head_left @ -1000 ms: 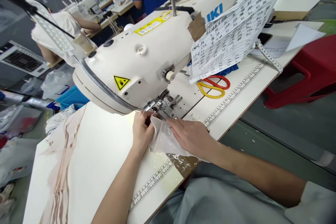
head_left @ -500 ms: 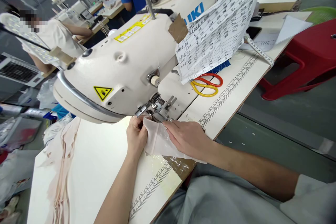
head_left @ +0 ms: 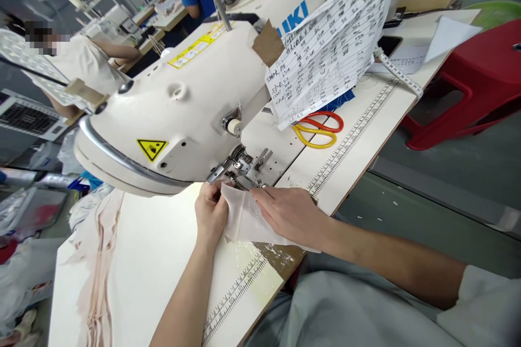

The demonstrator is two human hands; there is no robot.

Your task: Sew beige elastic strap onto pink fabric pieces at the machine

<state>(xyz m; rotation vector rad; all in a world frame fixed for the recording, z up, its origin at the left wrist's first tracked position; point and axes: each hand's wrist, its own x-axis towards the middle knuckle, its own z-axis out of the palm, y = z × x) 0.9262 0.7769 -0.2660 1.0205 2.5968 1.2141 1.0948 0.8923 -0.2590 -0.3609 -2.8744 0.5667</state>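
A small pale piece of fabric [head_left: 244, 219] lies on the sewing table [head_left: 154, 249], its far end at the presser foot [head_left: 240, 171] of a white sewing machine [head_left: 183, 103]. My left hand [head_left: 210, 212] pinches the fabric's left edge just in front of the foot, fingers closed on it. Pressing down on the fabric's right side, my right hand [head_left: 287, 212] lies flat with its fingers stretched toward the foot.
Red and yellow scissors [head_left: 321, 130] lie behind the machine under a hanging written sheet [head_left: 329, 49]. Pink fabric strips [head_left: 97, 271] trail along the table's left. A red stool [head_left: 480, 76] stands at the right. Other people sit and stand at machines beyond.
The view has drifted slightly left. Both hands stay on the fabric at the presser foot with hardly any movement.
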